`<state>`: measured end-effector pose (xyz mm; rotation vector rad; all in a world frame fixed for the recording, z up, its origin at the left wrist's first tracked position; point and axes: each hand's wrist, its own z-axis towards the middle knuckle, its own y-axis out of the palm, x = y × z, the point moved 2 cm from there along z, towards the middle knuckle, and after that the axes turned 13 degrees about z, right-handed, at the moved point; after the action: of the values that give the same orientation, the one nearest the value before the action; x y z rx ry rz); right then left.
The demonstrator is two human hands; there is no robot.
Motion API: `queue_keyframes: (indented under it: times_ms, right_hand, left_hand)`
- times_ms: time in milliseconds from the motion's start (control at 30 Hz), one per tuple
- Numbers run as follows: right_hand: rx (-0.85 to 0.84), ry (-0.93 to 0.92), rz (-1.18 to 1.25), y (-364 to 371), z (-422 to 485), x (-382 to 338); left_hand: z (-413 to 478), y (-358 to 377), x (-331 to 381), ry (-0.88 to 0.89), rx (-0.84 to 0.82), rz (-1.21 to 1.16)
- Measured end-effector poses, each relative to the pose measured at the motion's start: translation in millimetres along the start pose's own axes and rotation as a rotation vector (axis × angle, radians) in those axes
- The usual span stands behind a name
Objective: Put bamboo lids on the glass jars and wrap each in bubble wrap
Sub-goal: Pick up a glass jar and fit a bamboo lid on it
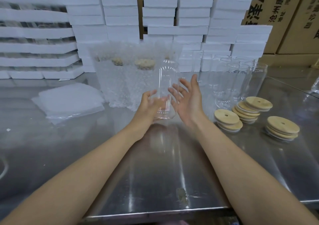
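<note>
**Unlidded jar in one hand, lids a reach away**

The left hand (148, 105) grips the lower part of a clear glass jar (166, 79), fingers curled round it. It holds the jar roughly upright over the middle of the bench (155, 181). Whether the base touches the steel cannot be told. The jar has no lid.

The right hand (189, 100) is spread and holds nothing, palm turned toward the jar's right side. Its fingertips are just beside the glass, and the blur hides whether they touch.

Bamboo lids (227, 118) lie in three loose stacks toward the right edge, with bare jars (231, 79) crowded behind them. Wrapped jars (120, 81), lids showing through the wrap, stand toward the rear edge, just behind the held jar. A pile of bubble wrap sheets (69, 100) lies toward the left edge.

The lid looks to be the next step, and the risks follow from that:

- **Grip:** One hand low on smooth glass is a weak hold, so the jar could tip or slip onto hard steel.
- **Reach:** Going for a lid takes the right hand near the bare jars, and a careless sweep could knock them together.
- **Stacks:** The lid stacks lean, so pulling one lid may slide the others.
- **Seating:** A lid seated askew could work loose inside the wrap.
</note>
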<state>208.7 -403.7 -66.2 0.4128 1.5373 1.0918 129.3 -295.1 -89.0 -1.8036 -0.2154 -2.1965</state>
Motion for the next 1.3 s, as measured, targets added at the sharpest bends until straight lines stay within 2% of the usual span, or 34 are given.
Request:
queue_keyframes:
  times_ms: [100, 167, 233, 400, 533, 600, 733, 967, 1033, 1133, 1200, 1300]
  right_hand:
    - [-0.069, 0.096, -0.005, -1.8, -0.9, 3.3]
    - [-0.144, 0.166, 0.037, -0.7, -3.1, 7.5]
    - [-0.195, 0.202, 0.086, 0.3, -4.0, 8.9]
    - [-0.15, 0.155, 0.052, -0.5, -2.2, 7.5]
    - [-0.079, 0.004, -0.067, 0.3, -1.1, 0.5]
    - [-0.064, -0.059, -0.131, 1.8, -2.9, 0.4]
    - [-0.079, -0.096, -0.17, 5.4, -5.8, -0.1]
    - [-0.067, -0.093, -0.14, 1.8, -2.8, -1.3]
    - [-0.027, -0.056, -0.086, -0.8, -1.9, -4.4]
    - [0.054, 0.046, 0.116, -6.6, 1.8, -6.5]
    - [0.103, 0.151, 0.252, -9.3, 2.8, -1.4]
    - [0.151, 0.382, 0.37, -8.7, -3.7, 16.4]
  left_hand:
    - [-3.3, 0.8, 5.5, -0.185, -0.243, -0.41]
    - [-7.6, 2.2, 6.7, -0.223, -0.381, -0.461]
    - [-8.5, 1.6, 4.9, -0.249, -0.436, -0.464]
    - [-4.4, 2.8, 1.2, -0.263, -0.407, -0.412]
    - [4.4, 2.0, -4.2, -0.3, -0.213, -0.304]
    - [6.1, 0.4, -6.3, -0.245, -0.157, -0.224]
    - [2.5, 0.5, -10.4, -0.053, -0.157, 0.03]
    - [2.0, 1.9, -10.9, -0.044, -0.135, 0.047]
    - [1.7, 2.8, -7.7, -0.033, -0.152, 0.047]
    - [-0.8, 2.5, 0.0, 0.01, -0.139, 0.104]
    - [-5.3, 1.2, 4.3, 0.187, -0.058, 0.272]
    - [-13.9, 1.9, 10.3, 0.589, -0.025, 0.702]
